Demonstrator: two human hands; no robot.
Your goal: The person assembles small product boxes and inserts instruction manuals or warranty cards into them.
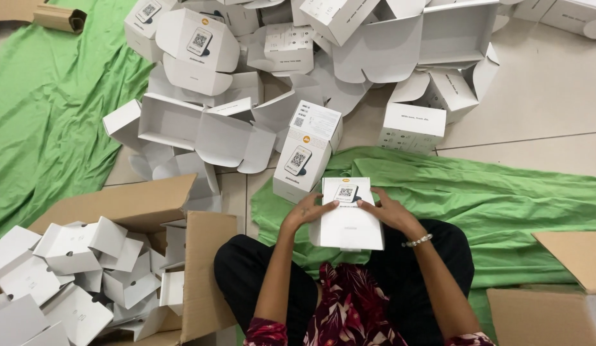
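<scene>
1. The small white box (347, 214) under the fingers (323, 206) is smooth white card with a faint sheen.
2. Beyond the fingers, the heap of open boxes (247, 83) looks like matt white paperboard.
3. Below the fingers to the left, the large carton (202, 282) is rough brown corrugated cardboard.
4. The green cloth (503, 198) right of the fingers is soft, creased fabric, matt.
5. The floor (548, 96) seems to be smooth, slightly glossy tile.

The person wears black trousers (259, 275), a dark red floral-patterned top (352, 307) with short sleeves, and a white beaded bracelet (418, 241) on the right wrist. Forearms are bare.
</scene>
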